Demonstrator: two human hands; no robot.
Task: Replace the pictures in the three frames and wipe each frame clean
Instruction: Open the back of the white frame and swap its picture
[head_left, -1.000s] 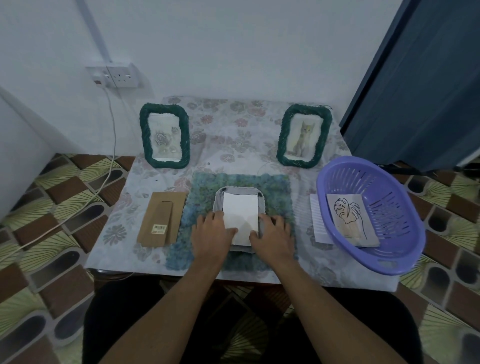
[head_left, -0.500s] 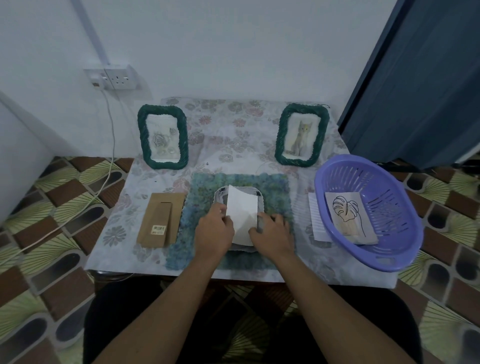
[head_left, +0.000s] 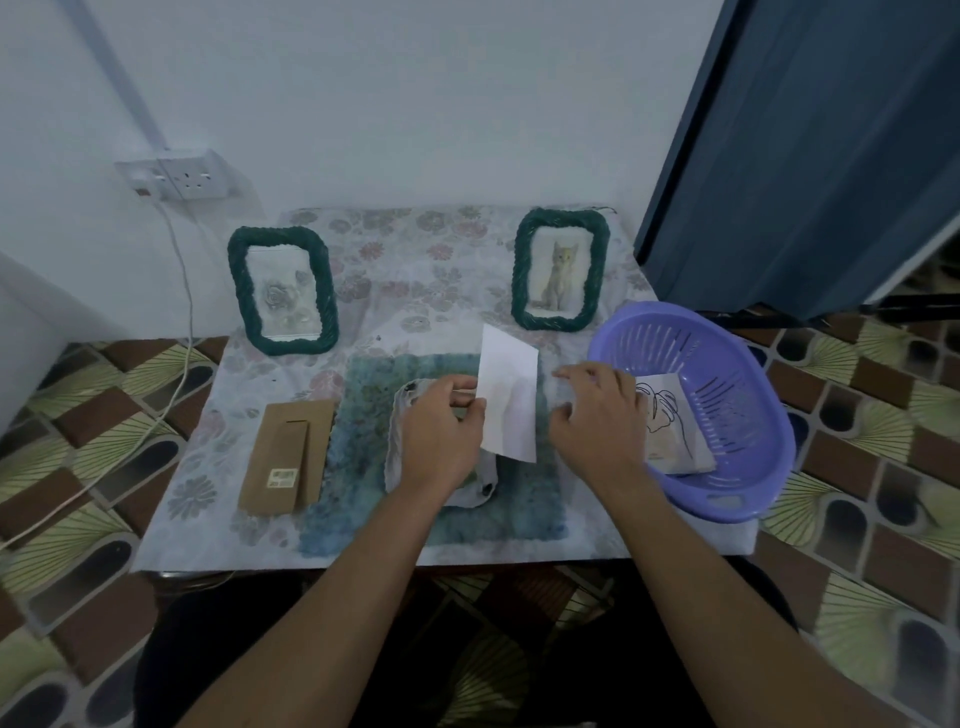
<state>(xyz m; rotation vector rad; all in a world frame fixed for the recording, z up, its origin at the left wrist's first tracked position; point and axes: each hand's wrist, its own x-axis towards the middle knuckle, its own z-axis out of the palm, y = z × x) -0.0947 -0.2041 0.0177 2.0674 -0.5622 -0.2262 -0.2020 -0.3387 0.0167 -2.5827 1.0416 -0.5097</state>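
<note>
white picture (head_left: 508, 399), flat on the face-down frame (head_left: 440, 457) half a second ago, is now lifted and tilted above the blue mat (head_left: 363, 457), pinched at its left edge by the left hand (head_left: 445, 426). right hand (head_left: 597, 415) has left the frame and hovers just right of the mat, fingers loosely spread, holding nothing. the sheet shows a blank white side. beyond the mat stand a rose frame (head_left: 283, 291) and a cat frame (head_left: 560, 270); left of it lies a brown backing board (head_left: 285, 457); right of it, a purple basket (head_left: 727, 415) with a leaf drawing (head_left: 670, 415) overhangs the table (head_left: 415, 249) edge.
</note>
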